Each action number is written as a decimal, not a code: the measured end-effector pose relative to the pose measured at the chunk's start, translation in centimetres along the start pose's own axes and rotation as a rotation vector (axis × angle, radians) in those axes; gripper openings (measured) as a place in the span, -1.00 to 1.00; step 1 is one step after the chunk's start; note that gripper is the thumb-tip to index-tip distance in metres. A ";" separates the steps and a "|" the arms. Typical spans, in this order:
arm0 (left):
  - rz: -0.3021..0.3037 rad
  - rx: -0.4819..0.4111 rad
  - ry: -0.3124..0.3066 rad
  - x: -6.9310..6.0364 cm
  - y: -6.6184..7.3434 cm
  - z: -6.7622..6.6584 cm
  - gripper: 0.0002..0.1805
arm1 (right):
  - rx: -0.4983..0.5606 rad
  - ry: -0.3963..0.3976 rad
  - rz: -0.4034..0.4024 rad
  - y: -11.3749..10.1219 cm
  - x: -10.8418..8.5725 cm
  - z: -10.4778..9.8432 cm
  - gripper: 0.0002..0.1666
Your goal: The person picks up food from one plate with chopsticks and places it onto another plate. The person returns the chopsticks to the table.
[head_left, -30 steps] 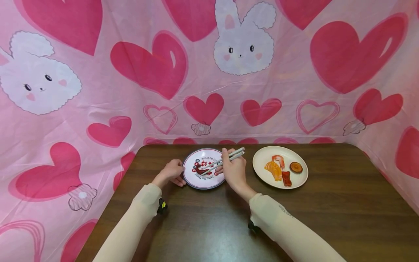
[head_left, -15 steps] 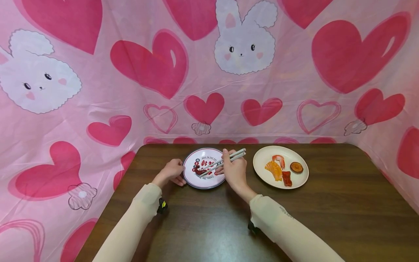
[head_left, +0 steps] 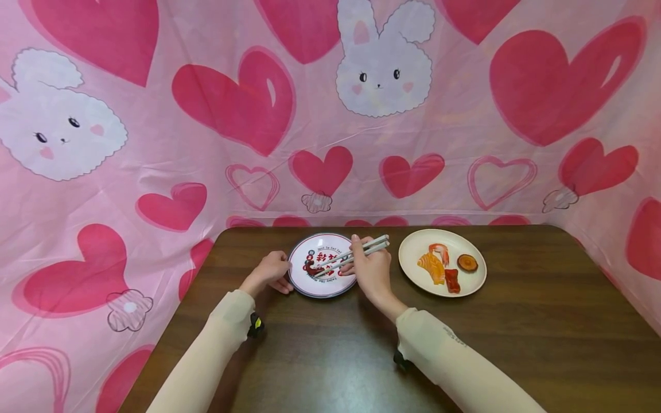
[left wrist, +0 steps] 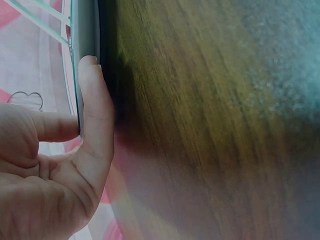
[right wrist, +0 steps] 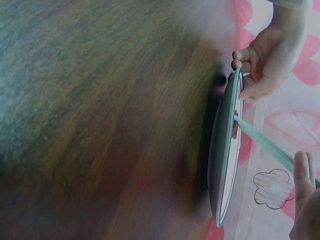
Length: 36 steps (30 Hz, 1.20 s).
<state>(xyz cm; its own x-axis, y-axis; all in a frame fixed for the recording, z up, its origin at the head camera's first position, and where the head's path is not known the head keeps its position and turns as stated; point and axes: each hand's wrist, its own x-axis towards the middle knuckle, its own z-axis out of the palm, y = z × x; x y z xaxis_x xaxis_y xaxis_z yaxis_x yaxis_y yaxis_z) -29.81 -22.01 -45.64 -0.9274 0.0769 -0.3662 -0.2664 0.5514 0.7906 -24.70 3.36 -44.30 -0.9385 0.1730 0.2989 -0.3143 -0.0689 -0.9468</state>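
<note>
My left hand (head_left: 272, 268) pinches the left rim of a white plate (head_left: 304, 287) with red lettering. In the left wrist view, the thumb lies over the rim and a finger (left wrist: 97, 95) lies under it. My right hand (head_left: 374, 268) holds a pair of pale chopsticks (head_left: 372, 245) above the plate's right side. Their tips are at a dark red, curled piece of food (head_left: 312, 268) on the plate; whether they squeeze it I cannot tell. The right wrist view shows the chopsticks (right wrist: 267, 142) slanting down to that piece on the plate (right wrist: 220, 160).
To the right stands a cream plate (head_left: 413, 278). On it lie an orange striped slice (head_left: 432, 269), a shrimp (head_left: 440, 251), a red piece (head_left: 452, 281) and a round brown piece (head_left: 467, 263). Pink patterned cloth (head_left: 320, 132) hangs behind the brown wooden table (head_left: 330, 355).
The chopsticks and right hand have shifted very slightly to the right, and the dark red piece has moved a little left. The left hand keeps its hold on the plate.
</note>
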 end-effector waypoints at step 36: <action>0.008 -0.008 -0.011 0.0 0.0 0.0 -0.85 | 0.014 -0.108 -0.054 -3.2 -1.1 -4.8 -0.62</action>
<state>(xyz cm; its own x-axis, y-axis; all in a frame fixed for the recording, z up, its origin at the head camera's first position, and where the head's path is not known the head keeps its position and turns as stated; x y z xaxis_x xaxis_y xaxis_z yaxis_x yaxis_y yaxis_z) -29.75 -22.00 -45.66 -0.9265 0.0902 -0.3653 -0.2615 0.5439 0.7974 -22.03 8.08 -42.18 -0.9297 0.0698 0.3615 -0.3664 -0.0767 -0.9273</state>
